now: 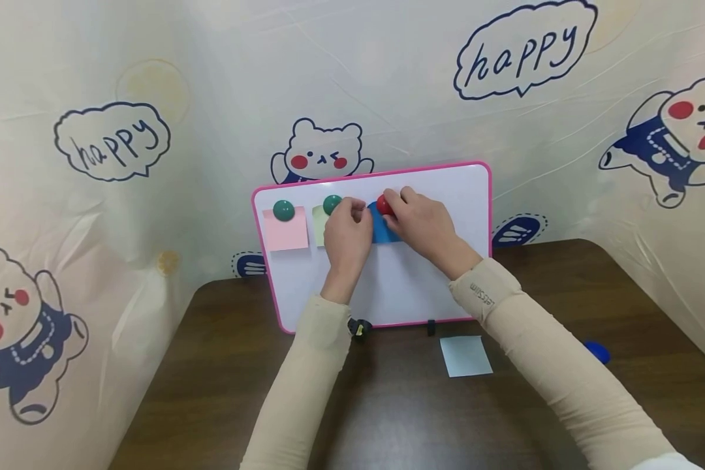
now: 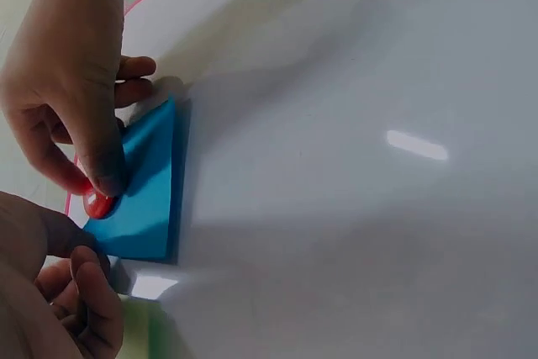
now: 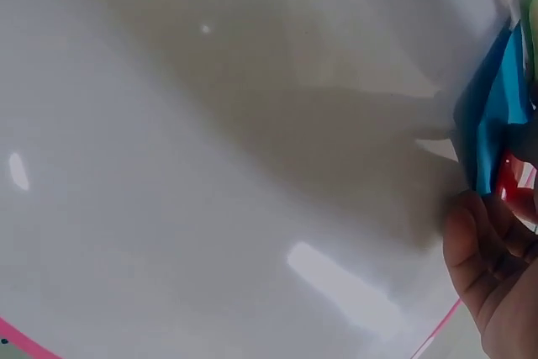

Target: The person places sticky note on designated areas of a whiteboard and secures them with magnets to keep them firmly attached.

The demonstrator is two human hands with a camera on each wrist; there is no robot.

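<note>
A whiteboard [image 1: 417, 287] with a pink frame stands upright on the table. A blue sticky note [image 1: 384, 230] lies against its upper part. My right hand [image 1: 424, 222] pinches a round red magnet [image 1: 383, 206] at the note's top edge. At the note's upper left corner, my left hand [image 1: 349, 236] pinches the paper between thumb and finger. In the left wrist view, the blue note [image 2: 145, 199] tilts off the board at its lower edge, and the red magnet [image 2: 98, 203] sits under the right fingertips. The right wrist view cuts off part of the right hand [image 3: 496, 266].
Left on the board, a green magnet [image 1: 283, 210] holds a pink note [image 1: 286, 234]; another green magnet [image 1: 331, 203] tops a partly hidden green note [image 1: 319, 228]. A light blue note [image 1: 466, 356] and a blue magnet [image 1: 597, 352] lie on the brown table [image 1: 223, 391].
</note>
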